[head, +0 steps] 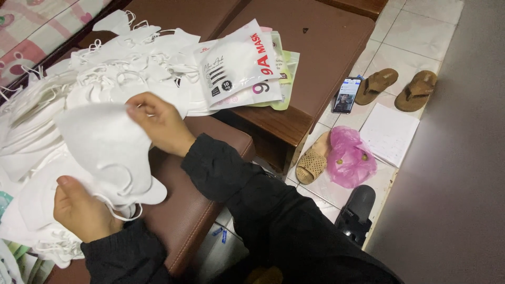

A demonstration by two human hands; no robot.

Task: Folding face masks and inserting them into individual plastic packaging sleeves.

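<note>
Head view: both hands grip one white face mask (105,152) over the brown leather seat (184,210). Left hand (81,210) pinches its lower edge by the ear loop, right hand (160,123) pinches its top edge. Behind the seat, a heap of loose masks (121,58) and flat mask packets (242,66) lie on the desk (326,47). Right of the seat on the floor: phone (346,95), sandals (397,87), pink bag (350,158).

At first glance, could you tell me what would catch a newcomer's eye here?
Mostly the heap of white face masks spread over the brown stool and table at upper left. The left hand and right hand hold one white mask between them. On the tiled floor at right lie a pink plastic bag and scattered sandals.
</note>
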